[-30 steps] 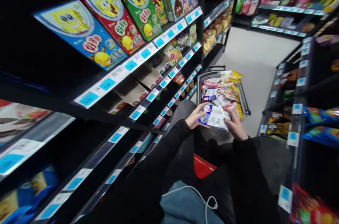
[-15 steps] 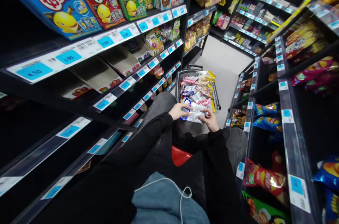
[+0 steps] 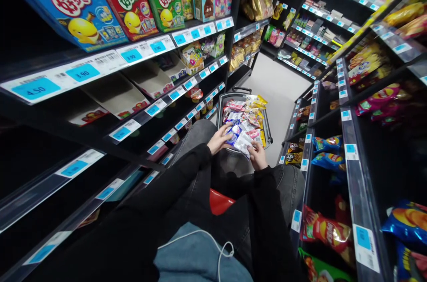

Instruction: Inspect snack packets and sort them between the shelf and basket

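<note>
My left hand [image 3: 219,138] grips the left end of a blue-and-silver snack packet [image 3: 240,140]. On the packet's right end, my right hand [image 3: 257,155] is closed with thumb and fingers. The packet is tilted, its right end lower, above the near end of a grey shopping basket [image 3: 220,108]. Inside the basket lie several snack packets [image 3: 248,117], in yellow, pink, white and blue. The small print on the held packet is too fine to read.
Left shelves carry boxed snacks [image 3: 128,2], price labels [image 3: 82,73] and open cardboard trays [image 3: 115,95]. Bagged chips [image 3: 328,228] fill parts of the right shelf. A pale floor aisle [image 3: 278,77] runs ahead to more shelves. Something red [image 3: 220,202] shows between my knees.
The held packet has turned, so that its right end now points down toward me and more blue shows at its left. My view has shifted slightly, and both hands remain on the packet.
</note>
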`<state>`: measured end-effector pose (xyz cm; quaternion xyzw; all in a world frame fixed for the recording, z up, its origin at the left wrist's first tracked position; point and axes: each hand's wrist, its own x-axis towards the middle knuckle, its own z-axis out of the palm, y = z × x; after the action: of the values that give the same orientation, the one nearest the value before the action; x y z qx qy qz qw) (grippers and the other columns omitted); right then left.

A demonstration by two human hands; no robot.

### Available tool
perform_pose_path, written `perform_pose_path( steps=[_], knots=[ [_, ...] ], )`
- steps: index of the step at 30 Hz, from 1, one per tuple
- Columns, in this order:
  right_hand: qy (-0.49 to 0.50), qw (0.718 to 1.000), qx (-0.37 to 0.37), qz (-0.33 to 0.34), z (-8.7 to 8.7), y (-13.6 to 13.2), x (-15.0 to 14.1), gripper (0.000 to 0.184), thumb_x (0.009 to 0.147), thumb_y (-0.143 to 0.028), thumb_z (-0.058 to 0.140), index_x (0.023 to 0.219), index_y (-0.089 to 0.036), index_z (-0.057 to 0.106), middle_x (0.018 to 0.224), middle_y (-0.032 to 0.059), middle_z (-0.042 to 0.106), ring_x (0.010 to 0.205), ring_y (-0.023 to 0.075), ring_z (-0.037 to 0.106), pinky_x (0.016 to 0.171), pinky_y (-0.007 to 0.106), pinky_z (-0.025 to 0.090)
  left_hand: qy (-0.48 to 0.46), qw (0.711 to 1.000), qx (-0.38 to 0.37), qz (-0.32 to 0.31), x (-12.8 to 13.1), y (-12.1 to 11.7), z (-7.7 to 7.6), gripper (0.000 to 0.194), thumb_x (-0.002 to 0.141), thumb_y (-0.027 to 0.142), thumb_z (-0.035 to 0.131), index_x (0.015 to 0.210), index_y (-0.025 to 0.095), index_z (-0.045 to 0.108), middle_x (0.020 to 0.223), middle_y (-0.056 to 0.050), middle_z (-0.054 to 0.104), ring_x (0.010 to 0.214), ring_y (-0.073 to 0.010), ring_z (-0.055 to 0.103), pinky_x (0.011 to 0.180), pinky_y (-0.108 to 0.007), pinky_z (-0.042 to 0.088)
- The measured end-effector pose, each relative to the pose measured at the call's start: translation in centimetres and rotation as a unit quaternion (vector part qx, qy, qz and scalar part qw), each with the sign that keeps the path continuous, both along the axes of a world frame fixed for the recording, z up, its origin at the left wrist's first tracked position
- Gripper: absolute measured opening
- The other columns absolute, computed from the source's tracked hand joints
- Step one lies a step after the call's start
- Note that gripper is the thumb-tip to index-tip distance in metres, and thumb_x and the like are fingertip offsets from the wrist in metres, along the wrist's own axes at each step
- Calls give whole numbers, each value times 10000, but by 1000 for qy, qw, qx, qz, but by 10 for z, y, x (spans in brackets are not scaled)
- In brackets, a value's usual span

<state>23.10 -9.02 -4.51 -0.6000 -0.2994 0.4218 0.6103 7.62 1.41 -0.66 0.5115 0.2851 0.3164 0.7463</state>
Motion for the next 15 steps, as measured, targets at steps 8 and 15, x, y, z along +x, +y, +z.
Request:
perform_pose_path(
  steps=[8, 15],
  knots=[
    [124, 991, -6, 41, 0, 9, -29, 335, 635, -386, 660, 923, -234, 584, 977, 36, 622, 892, 186, 593, 731, 349, 515, 9, 993, -115, 37, 12, -11, -6, 809, 526, 195, 775, 1231, 204, 379, 1066, -126, 602, 769, -196, 631, 600, -305, 539],
    [-40, 995, -3, -95, 0, -5, 28, 458, 588, -384, 693, 986, -200, 563, 1014, 67, 624, 897, 189, 586, 751, 340, 499, 44, 981, -93, -165, -2, 5, -3, 763, 506, 152, 768, 1191, 213, 438, 868, -55, 650, 564, -159, 626, 420, -226, 506]
  ],
)
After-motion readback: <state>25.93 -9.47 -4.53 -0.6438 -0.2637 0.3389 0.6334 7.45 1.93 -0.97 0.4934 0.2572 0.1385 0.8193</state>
